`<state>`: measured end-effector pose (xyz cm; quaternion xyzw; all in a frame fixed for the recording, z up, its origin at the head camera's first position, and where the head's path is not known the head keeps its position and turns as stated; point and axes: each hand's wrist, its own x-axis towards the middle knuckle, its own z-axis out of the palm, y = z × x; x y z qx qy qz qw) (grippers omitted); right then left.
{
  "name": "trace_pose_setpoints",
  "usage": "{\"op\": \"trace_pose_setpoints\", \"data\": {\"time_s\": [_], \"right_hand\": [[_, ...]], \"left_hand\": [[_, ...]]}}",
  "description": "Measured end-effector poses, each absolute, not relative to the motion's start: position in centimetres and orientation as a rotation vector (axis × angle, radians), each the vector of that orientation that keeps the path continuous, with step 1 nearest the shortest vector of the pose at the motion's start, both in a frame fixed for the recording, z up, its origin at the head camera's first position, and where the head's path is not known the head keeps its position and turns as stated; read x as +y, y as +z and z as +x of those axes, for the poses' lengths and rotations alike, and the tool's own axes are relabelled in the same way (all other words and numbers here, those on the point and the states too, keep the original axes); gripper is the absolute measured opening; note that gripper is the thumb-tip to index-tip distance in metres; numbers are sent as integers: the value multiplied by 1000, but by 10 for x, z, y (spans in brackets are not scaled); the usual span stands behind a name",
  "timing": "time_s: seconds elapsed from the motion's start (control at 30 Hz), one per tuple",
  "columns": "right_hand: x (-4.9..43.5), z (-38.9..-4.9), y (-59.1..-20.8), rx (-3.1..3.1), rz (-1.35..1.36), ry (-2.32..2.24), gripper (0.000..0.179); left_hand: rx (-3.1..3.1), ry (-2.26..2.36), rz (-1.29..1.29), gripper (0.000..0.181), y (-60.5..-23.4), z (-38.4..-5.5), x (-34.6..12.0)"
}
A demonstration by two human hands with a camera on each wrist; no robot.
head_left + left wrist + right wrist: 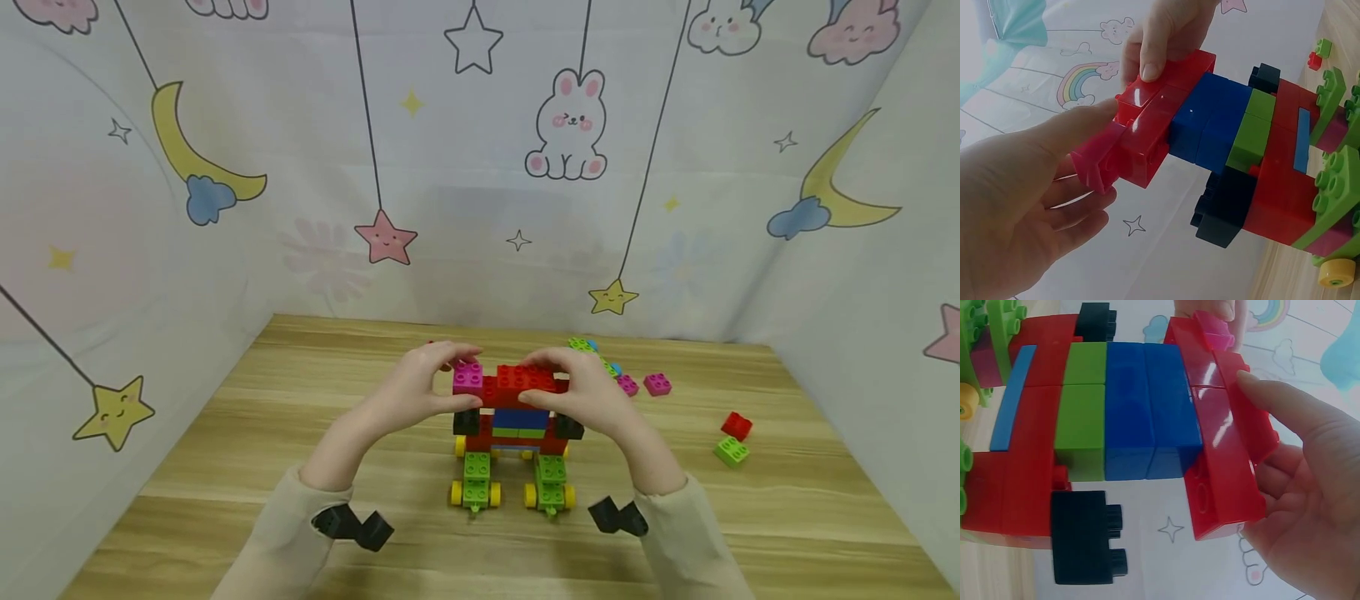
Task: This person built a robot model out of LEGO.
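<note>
Between both hands stands a tall toy-brick build, with blue bricks (519,418) and lime green bricks (1082,419) in its middle. Black bricks (1225,206) jut from its sides, and green wheeled pieces (476,481) with yellow wheels form the front. My left hand (412,385) pinches a pink brick (467,379) at the left end of the top red row, thumb in front and fingers behind. With thumb and fingers my right hand (588,387) grips a red brick (513,385) lying on that row. The right palm is partly hidden in the left wrist view.
Right of the build lie a loose pink brick (657,384), a red brick (737,426) and a green brick (731,451). More lime pieces (581,343) sit behind the right hand. A printed cloth (480,275) closes off the table's back.
</note>
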<state>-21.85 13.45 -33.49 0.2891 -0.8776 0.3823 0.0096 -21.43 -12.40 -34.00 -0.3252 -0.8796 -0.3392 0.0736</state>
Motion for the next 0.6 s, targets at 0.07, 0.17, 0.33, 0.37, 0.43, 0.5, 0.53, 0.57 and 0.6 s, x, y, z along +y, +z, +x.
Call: {"op": "trace_pose_setpoints", "data": {"time_s": [0.07,0.17,0.33,0.37,0.43,0.5,0.53,0.57,0.6], "right_hand": [[134,-219,-332,-2757,917,1154,37],[132,-218,-329,-2765,937,1108,39],[122,-218,-324,-2747,982,1095,41],[119,-218,-323,-2739,992,1104,41],[112,-219,-321,-2713,1017,1107,40],[107,-220,-319,-2689,1035,1116,39],[104,-221,-319,-2680,1041,1110,39],[101,-221,-319,-2676,1042,1102,39],[99,-221,-318,-2674,1044,1090,39]], "left_hand": [[-2616,-1033,-986,54,-341,-215,-127],[-2580,-1052,-982,49,-342,-218,-134],[-2520,-1064,-956,39,-343,-225,-148],[-2509,-1063,-950,37,-343,-227,-151],[-2501,-1063,-927,35,-344,-231,-156],[-2501,-1060,-905,33,-344,-235,-161],[-2504,-1056,-890,33,-345,-237,-163],[-2505,-1048,-879,32,-346,-239,-165],[-2508,-1041,-863,32,-348,-241,-167]]}}
